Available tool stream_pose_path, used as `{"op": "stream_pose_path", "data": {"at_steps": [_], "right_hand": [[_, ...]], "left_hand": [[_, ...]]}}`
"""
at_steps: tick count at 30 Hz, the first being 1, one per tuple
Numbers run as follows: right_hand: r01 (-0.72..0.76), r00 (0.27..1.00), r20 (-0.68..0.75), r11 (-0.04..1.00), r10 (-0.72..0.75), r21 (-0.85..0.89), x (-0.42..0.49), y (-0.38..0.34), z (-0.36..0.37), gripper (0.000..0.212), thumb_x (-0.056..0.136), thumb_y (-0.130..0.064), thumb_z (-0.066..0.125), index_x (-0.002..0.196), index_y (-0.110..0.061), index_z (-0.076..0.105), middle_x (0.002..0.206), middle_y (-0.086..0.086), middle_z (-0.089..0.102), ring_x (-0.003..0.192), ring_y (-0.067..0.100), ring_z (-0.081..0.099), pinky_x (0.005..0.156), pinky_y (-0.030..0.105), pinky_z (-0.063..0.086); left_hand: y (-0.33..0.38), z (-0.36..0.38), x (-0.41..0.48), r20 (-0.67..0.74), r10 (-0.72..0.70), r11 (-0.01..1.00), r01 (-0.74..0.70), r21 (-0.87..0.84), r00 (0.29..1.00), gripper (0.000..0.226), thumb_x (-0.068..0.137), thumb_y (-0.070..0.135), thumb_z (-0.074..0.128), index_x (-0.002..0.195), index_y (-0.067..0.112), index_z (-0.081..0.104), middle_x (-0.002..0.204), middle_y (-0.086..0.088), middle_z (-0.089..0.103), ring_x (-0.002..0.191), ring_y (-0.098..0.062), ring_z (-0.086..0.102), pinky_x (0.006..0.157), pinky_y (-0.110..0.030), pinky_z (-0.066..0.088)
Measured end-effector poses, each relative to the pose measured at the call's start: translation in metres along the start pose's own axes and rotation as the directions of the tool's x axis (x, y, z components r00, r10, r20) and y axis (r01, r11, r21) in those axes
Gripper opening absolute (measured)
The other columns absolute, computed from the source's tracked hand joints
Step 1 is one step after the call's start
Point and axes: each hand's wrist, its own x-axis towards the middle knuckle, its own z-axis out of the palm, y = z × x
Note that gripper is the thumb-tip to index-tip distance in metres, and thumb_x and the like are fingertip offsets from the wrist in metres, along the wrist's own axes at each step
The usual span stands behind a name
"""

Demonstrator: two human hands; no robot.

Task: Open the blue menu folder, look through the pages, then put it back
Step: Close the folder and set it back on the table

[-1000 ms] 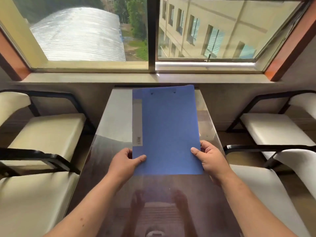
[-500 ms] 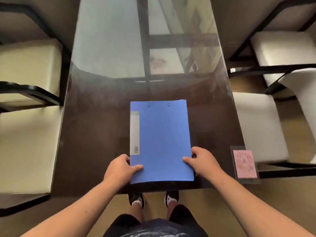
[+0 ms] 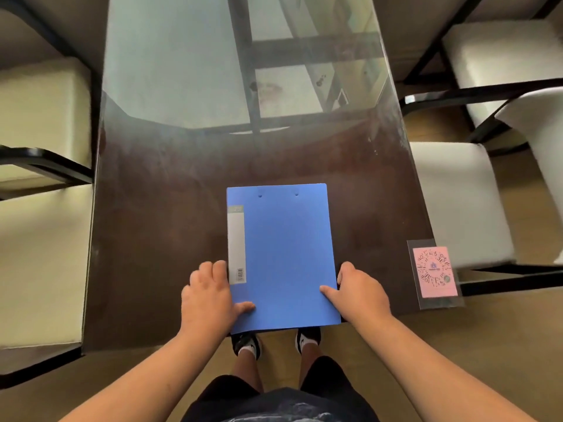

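The blue menu folder (image 3: pixel 283 257) is closed and lies flat at the near edge of the dark glass-topped table (image 3: pixel 170 226), its grey spine label on the left. My left hand (image 3: pixel 208 296) grips the folder's lower left edge, thumb on the cover. My right hand (image 3: pixel 359 292) grips the lower right edge, thumb on the cover too. The folder's bottom edge slightly overhangs the table's front edge.
A pink QR-code card (image 3: pixel 434 271) in a clear sleeve sits at the table's near right corner. Cream cushioned chairs with black frames stand on the left (image 3: pixel 39 263) and right (image 3: pixel 457 202). My feet (image 3: pixel 275 342) show below the table edge.
The view has tilted down from the window to the tabletop. The folder has come down from a raised, tilted hold towards the near edge of the table, both hands still on it.
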Motion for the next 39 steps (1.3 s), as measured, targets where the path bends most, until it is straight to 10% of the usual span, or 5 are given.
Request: {"op": "stream_pose_path", "data": {"at_steps": [4, 8, 21, 30, 39], "right_hand": [[0.259, 0.931, -0.173, 0.915, -0.322, -0.31, -0.025, -0.024, 0.023, 0.062, 0.083, -0.033, 0.081, 0.137, -0.019, 0.055, 0.122, 0.012, 0.062, 0.098, 0.035, 0.062, 0.072, 0.044, 0.055], [0.453, 0.89, 0.056, 0.86, -0.454, -0.235, -0.037, -0.069, 0.062, 0.08, 0.103, -0.04, 0.059, 0.166, -0.038, 0.009, 0.175, 0.015, 0.015, 0.152, 0.052, 0.021, 0.12, 0.064, 0.025], [0.45, 0.89, 0.057, 0.852, -0.452, -0.268, -0.023, -0.068, 0.071, 0.071, 0.103, -0.03, 0.063, 0.16, -0.03, 0.021, 0.171, 0.014, 0.008, 0.15, 0.055, 0.014, 0.115, 0.073, 0.022], [0.37, 0.924, 0.001, 0.891, -0.383, -0.263, -0.006, 0.008, 0.035, 0.062, 0.106, -0.039, 0.054, 0.161, -0.034, 0.025, 0.175, 0.008, 0.012, 0.152, 0.051, 0.018, 0.114, 0.071, 0.024], [0.327, 0.94, -0.006, 0.905, -0.341, -0.272, 0.003, 0.059, 0.005, 0.064, 0.104, -0.044, 0.058, 0.16, -0.037, 0.028, 0.174, 0.008, 0.019, 0.15, 0.05, 0.024, 0.113, 0.069, 0.03]], "left_hand": [[0.004, 0.001, 0.006, 0.067, 0.409, 0.89, -0.414, 0.19, 0.91, 0.099, 0.071, 0.062, 0.086, 0.155, 0.023, 0.049, 0.164, -0.019, 0.041, 0.148, -0.044, 0.041, 0.117, -0.063, 0.035], [0.007, -0.001, 0.012, 0.203, 0.417, 0.866, -0.455, 0.207, 0.886, 0.087, 0.091, 0.063, 0.065, 0.164, 0.03, 0.031, 0.176, -0.008, 0.016, 0.16, -0.035, 0.014, 0.126, -0.059, 0.017], [0.038, -0.023, 0.015, 0.213, 0.441, 0.845, -0.483, 0.228, 0.872, 0.09, 0.043, 0.058, 0.101, 0.119, 0.013, 0.08, 0.134, -0.021, 0.071, 0.118, -0.046, 0.069, 0.094, -0.063, 0.057], [0.119, -0.018, 0.024, 0.238, 0.528, 0.79, -0.575, 0.213, 0.815, 0.091, 0.04, 0.055, 0.103, 0.115, 0.01, 0.08, 0.133, -0.023, 0.071, 0.115, -0.048, 0.069, 0.089, -0.064, 0.058], [0.172, -0.003, 0.031, 0.182, 0.591, 0.735, -0.618, 0.281, 0.786, 0.089, 0.078, 0.073, 0.071, 0.15, 0.024, 0.052, 0.165, -0.013, 0.04, 0.147, -0.039, 0.038, 0.115, -0.057, 0.035]]}}
